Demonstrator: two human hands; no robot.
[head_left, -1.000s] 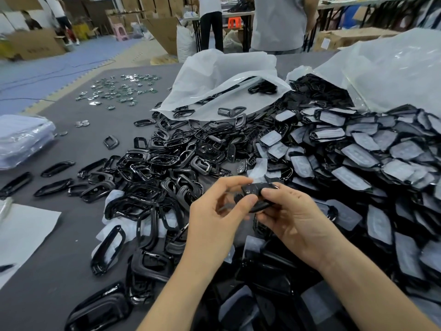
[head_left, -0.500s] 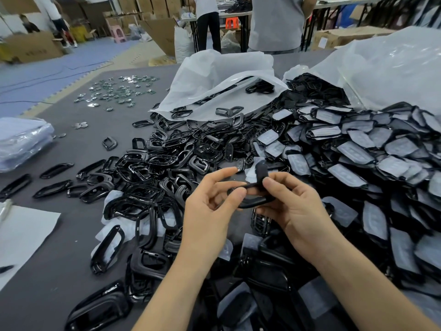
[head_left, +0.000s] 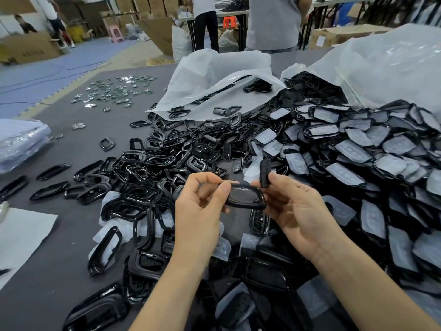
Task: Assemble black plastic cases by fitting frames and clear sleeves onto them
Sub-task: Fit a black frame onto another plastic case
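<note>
My left hand [head_left: 202,204] pinches the left end of a glossy black frame [head_left: 245,197] between thumb and fingers, held above the table. My right hand [head_left: 293,206] supports the frame's right end from below and pinches a small black case piece [head_left: 265,173] upright between thumb and forefinger, just above the frame. A heap of loose black frames [head_left: 152,168] lies left of my hands. A big pile of black cases in clear sleeves [head_left: 358,158] covers the right side.
A grey table [head_left: 47,235] carries small shiny metal emblems [head_left: 114,91] at the far left, a stack of clear bags [head_left: 19,142] at the left edge and white plastic bags [head_left: 214,80] behind the piles. People stand beyond the table's far edge.
My hands have drawn slightly apart. The frame now lies flat between them, and the small black piece has tipped upright in my right fingers, apart from the frame.
</note>
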